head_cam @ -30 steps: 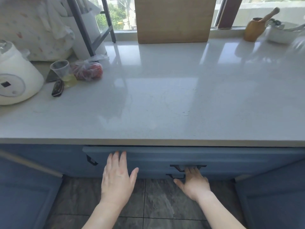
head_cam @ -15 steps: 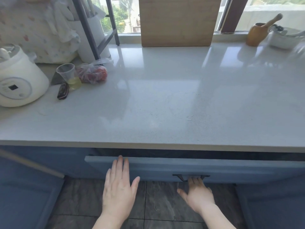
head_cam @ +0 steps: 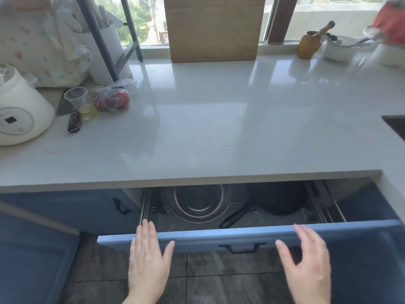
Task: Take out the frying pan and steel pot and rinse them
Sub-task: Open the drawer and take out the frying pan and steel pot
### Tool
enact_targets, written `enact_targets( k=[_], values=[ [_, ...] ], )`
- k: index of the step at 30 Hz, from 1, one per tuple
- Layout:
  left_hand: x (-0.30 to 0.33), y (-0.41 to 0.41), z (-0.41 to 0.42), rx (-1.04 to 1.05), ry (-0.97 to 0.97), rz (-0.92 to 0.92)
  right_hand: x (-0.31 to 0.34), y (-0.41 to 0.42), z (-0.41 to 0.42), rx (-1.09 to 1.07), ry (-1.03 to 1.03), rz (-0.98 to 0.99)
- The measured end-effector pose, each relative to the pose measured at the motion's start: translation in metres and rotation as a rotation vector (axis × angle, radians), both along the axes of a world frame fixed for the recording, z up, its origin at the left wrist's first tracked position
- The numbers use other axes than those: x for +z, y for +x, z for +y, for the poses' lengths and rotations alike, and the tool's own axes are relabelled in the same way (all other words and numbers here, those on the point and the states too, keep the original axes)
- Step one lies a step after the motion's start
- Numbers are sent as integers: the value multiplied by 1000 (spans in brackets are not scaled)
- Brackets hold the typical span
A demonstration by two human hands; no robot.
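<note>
The tabletop (head_cam: 208, 128) is wide and pale, and under its front edge the blue drawer (head_cam: 241, 234) is pulled out only part of the way. To do this step well, I think the drawer must come out further, in a straight pull and with equal force on both sides, because the back halves of both vessels are under the tabletop edge and cannot be lifted out cleanly yet.

The steel pot (head_cam: 198, 202) sits in the left part of the drawer, with its mouth up; it is round, so it has no clear long axis. The frying pan (head_cam: 278, 200) lies just to its right, dark and partly hidden. Its handle (head_cam: 237, 216) points toward the front left of the drawer, so the long axis runs diagonally, from back right to front left, and the handle end is near the drawer front.

The left hand (head_cam: 149, 260) is flat and open, with fingertips at the top edge of the drawer front, and holds nothing. The right hand (head_cam: 306, 262) is also open with spread fingers, blurred, and holds nothing. The small black pull (head_cam: 242, 247) between them is free.
</note>
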State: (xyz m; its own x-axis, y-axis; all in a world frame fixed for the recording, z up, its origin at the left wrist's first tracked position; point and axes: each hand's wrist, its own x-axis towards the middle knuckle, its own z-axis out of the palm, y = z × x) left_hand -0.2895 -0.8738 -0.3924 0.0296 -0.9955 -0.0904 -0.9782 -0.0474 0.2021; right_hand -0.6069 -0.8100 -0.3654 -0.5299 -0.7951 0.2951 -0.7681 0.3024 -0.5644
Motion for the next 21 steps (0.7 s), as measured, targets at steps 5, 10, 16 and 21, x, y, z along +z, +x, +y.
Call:
enact_targets(
  k=[5, 10, 16, 21],
  values=[
    [21, -17, -15, 285, 86, 49, 1, -44, -34, -159, 485, 97],
    [16, -17, -19, 315, 142, -45, -11, -49, -41, -153, 686, 189],
    [18, -17, -7, 318, 154, -39, -10, -45, -28, -164, 694, 199],
    [20, -14, 15, 324, 155, -40, -8, -40, -4, -156, 693, 183]
  ],
)
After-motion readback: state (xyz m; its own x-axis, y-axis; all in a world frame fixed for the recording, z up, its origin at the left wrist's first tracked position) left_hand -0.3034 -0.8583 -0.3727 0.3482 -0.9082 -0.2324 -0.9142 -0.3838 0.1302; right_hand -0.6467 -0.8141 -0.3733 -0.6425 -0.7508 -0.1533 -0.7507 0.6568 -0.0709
